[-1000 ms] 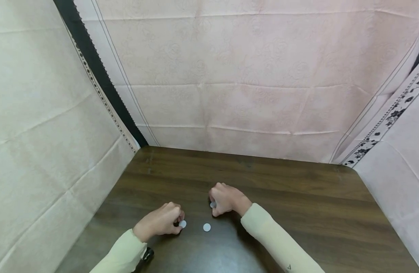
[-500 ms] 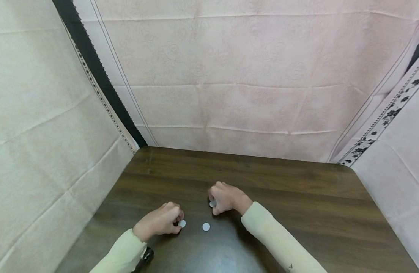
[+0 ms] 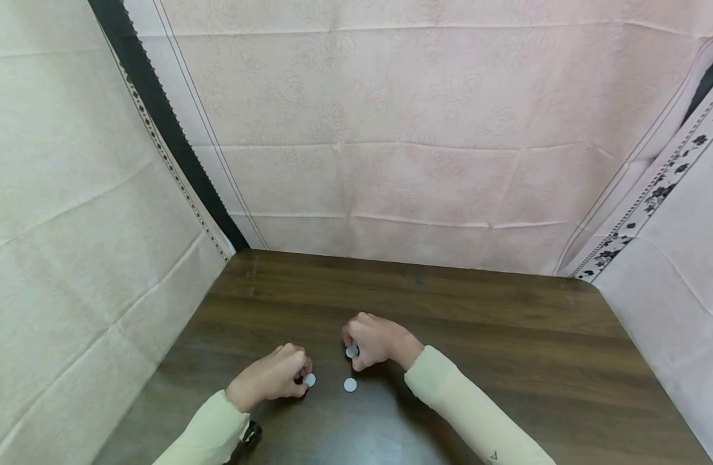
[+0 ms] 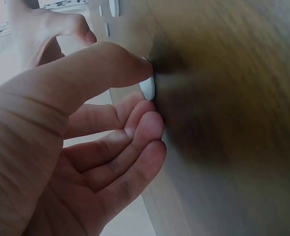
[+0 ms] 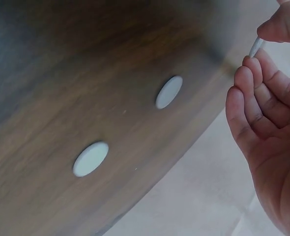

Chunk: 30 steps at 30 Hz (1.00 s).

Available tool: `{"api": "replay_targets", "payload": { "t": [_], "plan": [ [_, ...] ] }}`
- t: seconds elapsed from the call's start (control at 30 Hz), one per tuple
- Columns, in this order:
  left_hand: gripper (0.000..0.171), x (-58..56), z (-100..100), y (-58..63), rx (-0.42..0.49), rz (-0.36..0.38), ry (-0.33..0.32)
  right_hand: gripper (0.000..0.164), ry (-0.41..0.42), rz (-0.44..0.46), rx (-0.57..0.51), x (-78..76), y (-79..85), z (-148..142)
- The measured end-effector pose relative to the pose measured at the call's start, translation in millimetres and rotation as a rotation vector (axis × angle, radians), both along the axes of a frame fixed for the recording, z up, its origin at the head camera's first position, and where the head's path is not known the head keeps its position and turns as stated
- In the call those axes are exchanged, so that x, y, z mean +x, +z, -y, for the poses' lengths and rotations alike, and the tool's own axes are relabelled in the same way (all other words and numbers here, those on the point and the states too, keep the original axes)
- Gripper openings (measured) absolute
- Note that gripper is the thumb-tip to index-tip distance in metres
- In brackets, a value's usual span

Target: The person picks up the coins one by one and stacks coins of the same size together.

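On the left, my left hand (image 3: 272, 378) rests low at the dark tabletop and pinches a small white disc (image 3: 310, 380) between thumb and fingertips. In the left wrist view that disc (image 4: 148, 87) stands edge-on under the thumb, close against the wood. My right hand (image 3: 374, 339) pinches another white disc (image 3: 351, 351); the right wrist view has it edge-on between thumb (image 5: 277, 27) and curled fingers. A loose white disc (image 3: 350, 385) lies between the hands, just nearer me than the right one. Two discs lie flat in the right wrist view, one (image 5: 91, 159) nearer the camera.
The brown wooden table (image 3: 507, 349) has rounded far corners. Pale cloth hangs behind it (image 3: 420, 129) and along both sides, with a dark strip (image 3: 170, 123) at the left corner. A black band (image 3: 252, 434) shows at the left sleeve.
My right hand has moved slightly left with its disc, which now sits almost straight beyond the loose one. The left hand stays in place. The head view has shifted a little.
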<state>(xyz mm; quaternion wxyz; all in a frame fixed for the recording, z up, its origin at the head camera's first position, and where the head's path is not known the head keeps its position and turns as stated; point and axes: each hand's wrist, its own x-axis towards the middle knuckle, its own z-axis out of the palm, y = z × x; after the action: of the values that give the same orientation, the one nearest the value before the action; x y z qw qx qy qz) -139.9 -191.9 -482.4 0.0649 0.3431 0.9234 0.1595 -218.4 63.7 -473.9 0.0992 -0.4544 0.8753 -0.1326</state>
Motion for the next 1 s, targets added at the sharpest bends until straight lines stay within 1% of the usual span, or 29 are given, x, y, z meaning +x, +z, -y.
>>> {"api": "replay_targets", "payload": {
  "t": [0.37,0.53,0.6,0.8,0.9,1.0],
  "plan": [
    [0.022,-0.3,0.4,-1.3,0.039,0.015,-0.014,0.02,0.02,0.004,0.039,11.5,2.2,17.5],
    [0.016,-1.6,2.4,-2.5,0.07,0.05,-0.009,0.02,0.03,-0.008,0.05,17.2,1.7,26.5],
    [0.017,-2.2,2.8,-3.1,0.079,0.064,-0.004,0.02,0.033,-0.006,0.049,19.4,1.3,30.2],
    [0.026,-1.1,3.1,-4.1,0.09,0.063,0.002,0.023,0.032,0.003,0.029,27.0,-0.9,41.6],
    [0.026,-0.2,3.0,-3.8,0.089,0.063,0.013,0.025,0.029,-0.013,0.027,30.7,-2.7,46.7],
    [0.025,0.3,2.7,-4.3,0.096,0.071,0.027,0.024,0.022,-0.001,0.019,33.3,-4.3,50.9]
  ]
}}
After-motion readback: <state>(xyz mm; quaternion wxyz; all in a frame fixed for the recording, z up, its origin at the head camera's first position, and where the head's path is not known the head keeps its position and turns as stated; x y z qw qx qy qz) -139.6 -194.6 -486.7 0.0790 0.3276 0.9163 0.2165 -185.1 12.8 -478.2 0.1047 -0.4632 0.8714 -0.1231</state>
